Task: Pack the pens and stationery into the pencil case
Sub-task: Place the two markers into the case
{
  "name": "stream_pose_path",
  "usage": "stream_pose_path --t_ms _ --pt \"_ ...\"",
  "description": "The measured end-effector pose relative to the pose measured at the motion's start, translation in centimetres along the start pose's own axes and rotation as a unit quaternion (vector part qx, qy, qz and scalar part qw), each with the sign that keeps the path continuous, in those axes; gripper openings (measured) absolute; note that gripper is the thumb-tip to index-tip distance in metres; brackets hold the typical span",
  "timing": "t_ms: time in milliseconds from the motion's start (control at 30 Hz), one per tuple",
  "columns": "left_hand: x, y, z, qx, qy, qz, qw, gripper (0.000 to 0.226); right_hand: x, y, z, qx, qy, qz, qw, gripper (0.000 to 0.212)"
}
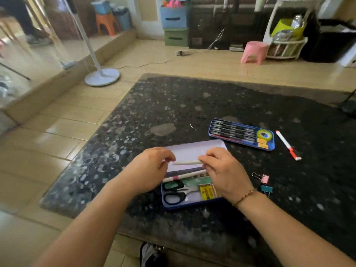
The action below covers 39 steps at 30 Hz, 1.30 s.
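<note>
Pencil case (174, 206) open; I pinch white pen (186, 162) with left hand (152, 166) and right hand (223, 170) fingers; next: lower beside scissors (174, 196).

Bare forearms, no sleeves; a thin beaded bracelet (244, 197) circles the right wrist.

Beneath both hands (152, 168) lies an open case (192, 204) holding scissors (175, 197). Right of the right hand (227, 174) lie two clips (264, 183); beyond them, a marker (288, 145) beside a filled tin (241, 134).
</note>
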<state>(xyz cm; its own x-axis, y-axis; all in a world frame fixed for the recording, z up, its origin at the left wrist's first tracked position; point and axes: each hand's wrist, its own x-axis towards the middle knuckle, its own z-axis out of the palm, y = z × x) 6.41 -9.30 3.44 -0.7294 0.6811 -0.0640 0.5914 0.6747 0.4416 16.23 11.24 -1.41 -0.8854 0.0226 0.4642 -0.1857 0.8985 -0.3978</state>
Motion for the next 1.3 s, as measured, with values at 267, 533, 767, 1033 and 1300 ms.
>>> stream_pose_path --t_ms 267,533,767,1033,1300 --pt "0.9 0.2 1.9 0.089 -0.016 0.067 0.994 0.017 -3.0 4.2 -5.6 -0.081 -0.029 0.082 0.993 0.018" --pt "1.9 0.2 3.5 0.079 0.0 0.039 0.996 0.017 -3.6 4.5 -4.8 -0.043 -0.055 0.11 0.991 0.013" --pt "2.1 0.5 4.2 0.061 0.001 0.051 0.997 0.011 -2.6 3.1 -3.3 -0.115 -0.057 0.032 0.991 0.009" --pt "2.1 1.6 5.0 0.008 0.052 0.083 0.995 0.02 -1.4 3.1 -2.5 -0.133 -0.079 0.086 0.984 0.019" --pt "2.6 1.8 5.7 0.059 0.076 0.184 0.978 0.027 -0.6 2.6 -1.3 -0.144 -0.092 0.088 0.981 0.027"
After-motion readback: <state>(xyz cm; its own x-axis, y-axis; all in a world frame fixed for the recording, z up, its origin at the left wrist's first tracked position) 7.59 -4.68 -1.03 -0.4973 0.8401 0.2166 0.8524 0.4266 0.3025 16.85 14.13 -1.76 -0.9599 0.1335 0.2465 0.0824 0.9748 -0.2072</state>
